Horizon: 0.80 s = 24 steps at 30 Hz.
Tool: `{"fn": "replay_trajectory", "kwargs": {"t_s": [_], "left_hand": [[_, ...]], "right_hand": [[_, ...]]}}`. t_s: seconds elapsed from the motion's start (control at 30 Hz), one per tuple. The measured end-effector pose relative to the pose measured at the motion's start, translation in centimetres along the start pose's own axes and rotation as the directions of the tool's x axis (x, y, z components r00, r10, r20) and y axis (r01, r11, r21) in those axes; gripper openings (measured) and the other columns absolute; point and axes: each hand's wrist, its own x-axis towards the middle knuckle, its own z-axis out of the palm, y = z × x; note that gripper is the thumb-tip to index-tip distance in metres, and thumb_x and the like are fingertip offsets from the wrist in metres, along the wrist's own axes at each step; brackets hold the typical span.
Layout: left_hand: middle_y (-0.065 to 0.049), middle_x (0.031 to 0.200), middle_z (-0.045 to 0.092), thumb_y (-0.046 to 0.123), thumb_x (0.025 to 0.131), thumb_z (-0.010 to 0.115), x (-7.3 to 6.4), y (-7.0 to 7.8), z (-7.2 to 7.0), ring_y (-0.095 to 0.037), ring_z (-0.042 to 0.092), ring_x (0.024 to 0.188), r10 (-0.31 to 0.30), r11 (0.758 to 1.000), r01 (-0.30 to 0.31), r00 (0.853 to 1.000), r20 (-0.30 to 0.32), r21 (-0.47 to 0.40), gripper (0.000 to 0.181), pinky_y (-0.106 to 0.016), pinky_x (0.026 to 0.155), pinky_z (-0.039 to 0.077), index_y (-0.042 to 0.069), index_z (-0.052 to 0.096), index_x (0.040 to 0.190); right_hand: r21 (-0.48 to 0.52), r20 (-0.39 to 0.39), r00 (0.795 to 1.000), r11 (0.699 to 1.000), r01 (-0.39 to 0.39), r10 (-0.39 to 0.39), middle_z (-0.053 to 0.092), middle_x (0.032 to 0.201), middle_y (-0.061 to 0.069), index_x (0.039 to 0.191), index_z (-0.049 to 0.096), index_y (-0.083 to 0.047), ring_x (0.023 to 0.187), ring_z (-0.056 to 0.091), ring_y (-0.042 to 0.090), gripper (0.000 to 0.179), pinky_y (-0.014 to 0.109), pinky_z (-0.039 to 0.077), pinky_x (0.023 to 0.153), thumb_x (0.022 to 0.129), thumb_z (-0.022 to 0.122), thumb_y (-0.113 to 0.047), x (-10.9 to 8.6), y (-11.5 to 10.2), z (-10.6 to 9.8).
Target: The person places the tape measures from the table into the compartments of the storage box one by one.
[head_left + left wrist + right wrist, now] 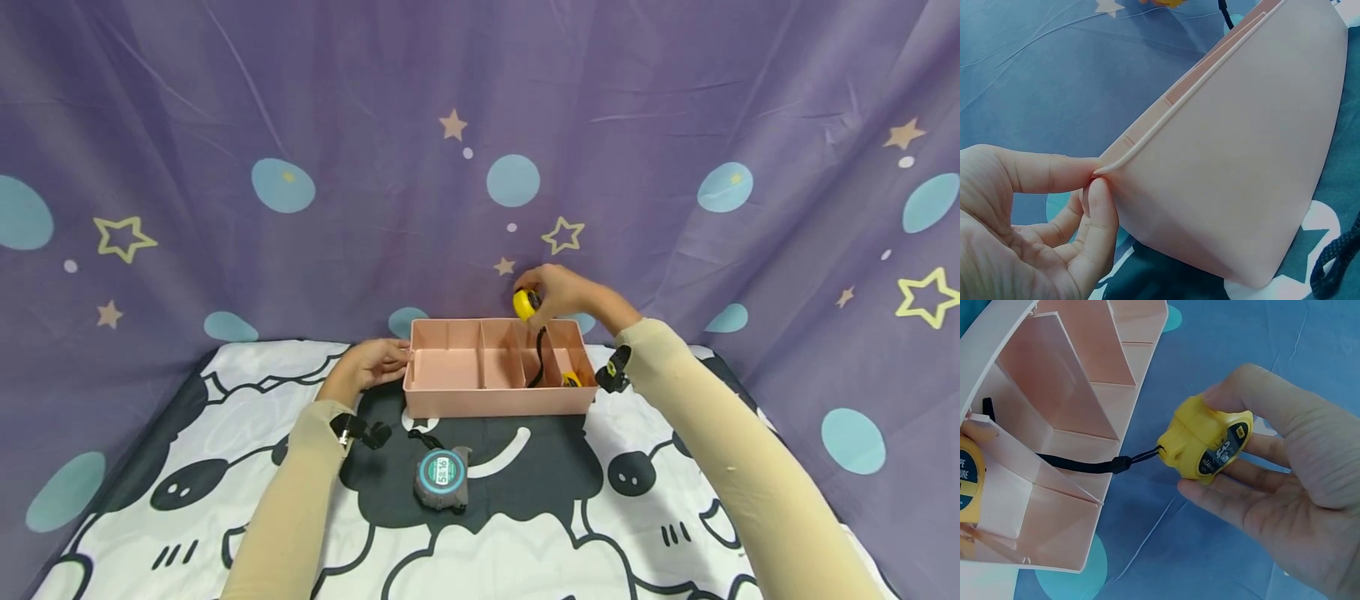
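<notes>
A pink box with dividers (498,403) stands near the back of the table. My left hand (372,362) pinches its left end at the rim between thumb and finger, as the left wrist view shows. Above the right part of the box, my right hand (558,293) grips a yellow tape measure (1200,440). From that tape measure a black wrist strap (1079,464) trails down into one compartment. Another yellow tape measure (969,478) lies in the rightmost compartment. In front of the box, a grey tape measure with a blue ring (442,477) rests on the cloth.
A black-and-white cartoon cloth (525,550) covers the table. Behind it hangs a purple curtain (360,250) with stars and blue dots. The grey tape measure's black strap (423,437) lies close to the box's front wall.
</notes>
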Motion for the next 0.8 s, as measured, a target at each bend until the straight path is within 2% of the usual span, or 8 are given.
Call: {"fn": "replay_trajectory", "kwargs": {"t_s": [0.23,0.43,0.6,0.7,0.73,0.8], "left_hand": [[0.007,0.08,0.067,-0.004,0.096,0.057,0.1,-0.1,-0.2,-0.004,0.065,0.076,0.01,1.0,-0.01,1.0,0.001,-0.014,0.066,-0.016,0.07,0.057,-0.004,0.026,0.155],[0.006,0.077,0.066,-0.004,0.098,0.053,0.0,-0.1,0.0,-0.005,0.064,0.072,0.011,1.0,-0.011,1.0,-0.013,-0.023,0.061,-0.017,0.067,0.056,-0.004,0.028,0.154],[0.006,0.082,0.066,-0.003,0.099,0.051,0.0,-0.1,-0.1,-0.004,0.063,0.079,0.009,1.0,-0.009,1.0,-0.016,0.017,0.06,-0.016,0.072,0.056,-0.003,0.029,0.154],[0.005,0.089,0.066,-0.001,0.097,0.056,0.5,-0.4,-0.5,-0.004,0.063,0.084,0.024,0.998,-0.024,1.0,-0.001,0.053,0.06,-0.017,0.077,0.056,-0.003,0.034,0.152],[0.003,0.09,0.067,0.001,0.094,0.063,1.7,-0.9,-1.5,-0.005,0.064,0.083,0.047,0.998,-0.048,0.998,0.042,0.028,0.058,-0.018,0.076,0.056,-0.002,0.043,0.148],[0.001,0.093,0.067,0.001,0.092,0.067,1.9,-1.1,-1.7,-0.006,0.064,0.085,0.05,0.998,-0.052,0.997,0.051,0.022,0.057,-0.018,0.078,0.056,-0.001,0.045,0.145]], "right_hand": [[-0.003,0.022,1.0,1.0,-0.001,0.001,0.068,0.12,0.015,0.136,0.06,0.001,0.097,0.061,0.028,0.068,0.036,0.055,0.081,0.073,0.081,-0.011,0.4,0.3,0.2],[0.001,0.055,0.998,1.0,-0.013,0.013,0.07,0.112,0.011,0.132,0.064,-0.003,0.092,0.059,0.027,0.06,0.032,0.052,0.075,0.075,0.08,-0.012,0.8,0.4,0.6],[-0.009,0.084,0.996,1.0,-0.021,0.022,0.069,0.11,0.009,0.13,0.065,-0.003,0.089,0.058,0.022,0.057,0.029,0.051,0.073,0.076,0.08,-0.013,0.8,0.5,0.9],[-0.002,0.098,0.995,1.0,-0.027,0.027,0.069,0.107,0.008,0.129,0.066,-0.003,0.085,0.057,0.02,0.056,0.028,0.05,0.072,0.075,0.079,-0.011,0.8,0.4,0.9],[0.001,0.106,0.994,1.0,-0.028,0.028,0.069,0.106,0.008,0.129,0.066,-0.003,0.084,0.057,0.019,0.055,0.028,0.05,0.071,0.075,0.078,-0.01,0.8,0.4,1.0],[0.007,0.128,0.991,0.999,-0.033,0.032,0.069,0.105,0.008,0.13,0.065,-0.002,0.084,0.056,0.02,0.056,0.028,0.048,0.071,0.076,0.078,-0.01,0.8,0.4,1.0]]}}
